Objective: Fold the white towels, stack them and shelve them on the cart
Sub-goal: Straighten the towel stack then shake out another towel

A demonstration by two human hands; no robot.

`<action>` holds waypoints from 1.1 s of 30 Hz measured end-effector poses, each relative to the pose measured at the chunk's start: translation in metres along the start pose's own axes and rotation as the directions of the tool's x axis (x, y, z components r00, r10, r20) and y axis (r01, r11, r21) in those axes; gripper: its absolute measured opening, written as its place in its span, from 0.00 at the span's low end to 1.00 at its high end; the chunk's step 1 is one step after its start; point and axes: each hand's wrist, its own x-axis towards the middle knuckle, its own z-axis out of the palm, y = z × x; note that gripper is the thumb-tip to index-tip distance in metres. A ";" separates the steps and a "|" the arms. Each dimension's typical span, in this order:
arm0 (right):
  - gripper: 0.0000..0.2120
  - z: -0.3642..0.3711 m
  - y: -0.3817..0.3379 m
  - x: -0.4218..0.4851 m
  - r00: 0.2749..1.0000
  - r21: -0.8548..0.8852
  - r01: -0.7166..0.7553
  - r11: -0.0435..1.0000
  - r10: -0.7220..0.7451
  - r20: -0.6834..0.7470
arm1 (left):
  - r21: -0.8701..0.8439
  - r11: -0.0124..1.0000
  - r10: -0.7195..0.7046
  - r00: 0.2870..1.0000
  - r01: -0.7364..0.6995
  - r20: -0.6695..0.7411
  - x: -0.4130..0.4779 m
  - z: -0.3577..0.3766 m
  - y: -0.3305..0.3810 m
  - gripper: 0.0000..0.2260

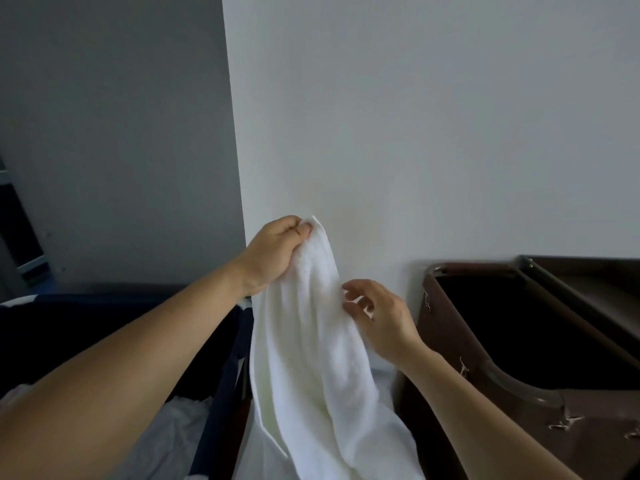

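At the far left stands a dark blue hamper [244, 336] with crumpled white linen [180, 420] lying inside it. The left arm reaches across above it, and the left hand [273, 254] is raised in front of the corner of the wall [415, 133], its fingers curled and clamped on the top corner of the white towel [311, 348]. The towel hangs down from that grip in long loose folds, unfolded, between the hamper and the cart, and its lower end runs out of view at the bottom. The right hand [381, 320] is lower, at the towel's right edge, with fingers spread and lightly bent; its fingertips [349, 286] touch the cloth, but I cannot tell whether they pinch it. At the right is the brown cart [502, 377], its dark well just beside that hand.
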 end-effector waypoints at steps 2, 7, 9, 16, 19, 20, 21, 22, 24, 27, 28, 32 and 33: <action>0.10 0.008 -0.001 0.000 1.000 0.020 0.008 1.000 -0.008 0.020 | 0.035 0.998 0.050 0.999 -0.049 -0.013 -0.004 0.006 -0.001 0.17; 0.13 0.015 -0.009 -0.008 0.999 0.210 -0.034 0.977 0.028 0.034 | 0.087 0.993 0.083 0.996 -0.080 -0.031 -0.007 0.006 -0.004 0.16; 0.11 0.015 -0.014 -0.005 0.997 0.249 -0.060 0.967 0.045 0.065 | 0.106 0.990 0.092 0.996 -0.089 -0.021 -0.009 0.007 -0.006 0.14; 0.10 0.011 -0.022 -0.006 0.922 0.583 -0.360 0.728 0.184 0.340 | 0.103 0.980 0.174 0.984 -0.168 -0.043 -0.016 0.006 -0.002 0.15; 0.15 0.010 -0.009 -0.010 0.881 0.511 -0.429 0.745 0.220 0.418 | 0.064 0.974 0.221 0.970 -0.216 -0.097 -0.015 -0.004 0.005 0.18; 0.16 0.010 -0.002 -0.011 0.863 0.496 -0.455 0.739 0.227 0.452 | 0.051 0.973 0.229 0.966 -0.224 -0.120 -0.013 -0.009 0.005 0.18; 0.17 0.009 0.002 -0.011 0.837 0.491 -0.491 0.720 0.232 0.496 | 0.047 0.974 0.228 0.962 -0.224 -0.151 -0.012 -0.014 0.005 0.18; 0.18 0.009 0.005 -0.012 0.805 0.463 -0.524 0.715 0.237 0.544 | 0.054 0.975 0.223 0.955 -0.217 -0.195 -0.011 -0.018 0.004 0.18; 0.16 0.009 0.012 -0.015 0.762 0.349 -0.534 0.770 0.259 0.593 | 0.085 0.977 0.211 0.924 -0.194 -0.320 -0.006 -0.029 -0.001 0.16; 0.14 0.003 0.025 -0.017 0.812 0.212 -0.478 0.852 0.337 0.476 | 0.139 0.982 0.177 0.878 -0.128 -0.445 0.004 -0.048 -0.012 0.13; 0.14 -0.002 0.027 -0.016 0.830 0.199 -0.477 0.856 0.365 0.421 | 0.170 0.981 0.165 0.872 -0.095 -0.462 0.007 -0.055 -0.017 0.12; 0.02 -0.016 0.043 -0.016 0.862 0.185 -0.479 0.858 0.420 0.284 | 0.279 0.959 0.103 0.853 0.052 -0.512 0.014 -0.076 -0.040 0.14; 0.01 -0.020 0.044 -0.015 0.865 0.169 -0.478 0.862 0.428 0.264 | 0.300 0.950 0.087 0.853 0.083 -0.514 0.014 -0.080 -0.044 0.15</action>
